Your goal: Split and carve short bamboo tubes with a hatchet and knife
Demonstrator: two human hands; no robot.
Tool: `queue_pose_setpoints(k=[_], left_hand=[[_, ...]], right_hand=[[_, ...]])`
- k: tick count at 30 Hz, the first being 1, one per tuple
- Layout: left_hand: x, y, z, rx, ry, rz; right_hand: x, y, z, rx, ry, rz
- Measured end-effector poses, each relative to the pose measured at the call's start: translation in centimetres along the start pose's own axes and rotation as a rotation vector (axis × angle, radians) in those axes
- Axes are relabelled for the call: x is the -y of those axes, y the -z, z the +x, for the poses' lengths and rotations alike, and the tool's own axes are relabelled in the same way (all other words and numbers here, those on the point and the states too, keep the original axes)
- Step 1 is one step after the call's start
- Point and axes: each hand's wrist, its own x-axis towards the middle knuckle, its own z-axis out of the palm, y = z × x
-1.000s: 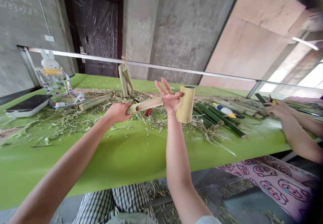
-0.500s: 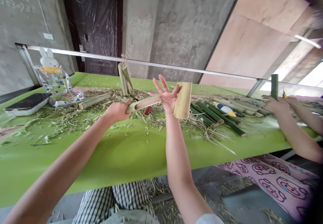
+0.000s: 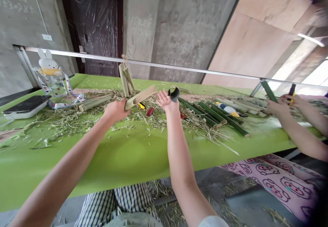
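Note:
My left hand [image 3: 116,111] grips the near end of a split bamboo piece [image 3: 140,97], which slants up to the right with its hollow showing. My right hand [image 3: 166,102] is raised palm-up, with a small black ring [image 3: 174,94] held at its thumb side. What the ring is made of is too small to tell. Both hands are above a layer of bamboo shavings [image 3: 164,126]. On the right, a co-worker's hands [image 3: 279,105] hold a green bamboo strip [image 3: 269,91] and a small black-and-yellow tool [image 3: 291,92].
A green-covered table [image 3: 102,158] carries scattered shavings, green bamboo sticks [image 3: 215,116], a tied upright bamboo bundle [image 3: 124,78], a rabbit-topped bottle [image 3: 50,75], a phone on a white box [image 3: 27,104] and small red and yellow items. A metal rail [image 3: 143,63] crosses the far side.
The bamboo tube no longer shows in my right hand, and a black ring shows there instead. My right hand has dropped, and the left-hand bamboo now tilts up more steeply.

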Motion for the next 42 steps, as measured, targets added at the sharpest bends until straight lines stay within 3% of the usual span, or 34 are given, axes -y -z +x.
queue_pose_setpoints(k=[2,3,6,11,14,17,26,32,35,38,42], left_hand=[[0.3,0.1,0.0,-0.032,0.059,-0.043],[0.4,0.2,0.0,-0.054,0.088,-0.063],[0.5,0.3,0.0,-0.129,0.152,-0.114],[0.2,0.2,-0.3,-0.192,0.145,-0.146],[0.0,0.0,-0.4,-0.2,0.138,-0.135],[-0.1,-0.2,-0.4,-0.207,0.124,-0.111],[-0.2,-0.3,-0.6,-0.174,-0.01,0.003],[-1.6,-0.7,-1.0,-0.106,-0.165,0.097],[-2.0,-0.9,-1.0,-0.122,-0.183,0.112],[-2.0,-0.8,-1.0,-0.118,-0.189,0.112],[-1.9,-0.6,-1.0,-0.12,-0.132,0.032]], right_hand=[[-0.4,0.2,0.6,-0.154,-0.138,-0.039],[-0.5,0.0,0.6,-0.152,-0.164,-0.035],[-0.5,-0.9,-0.2,0.115,-0.076,0.01],[0.1,-2.5,-2.6,0.592,0.134,0.013],[0.3,-3.0,-3.5,0.76,0.155,0.06],[0.4,-3.3,-4.0,0.841,0.15,0.093],[0.4,-3.1,-4.2,0.887,0.192,-0.008],[0.0,-2.2,-3.3,0.755,0.042,-0.644],[0.0,-2.1,-3.0,0.725,0.075,-0.811],[0.0,-2.4,-3.3,0.706,0.135,-0.825],[0.1,-2.8,-4.0,0.694,0.121,-0.682]])
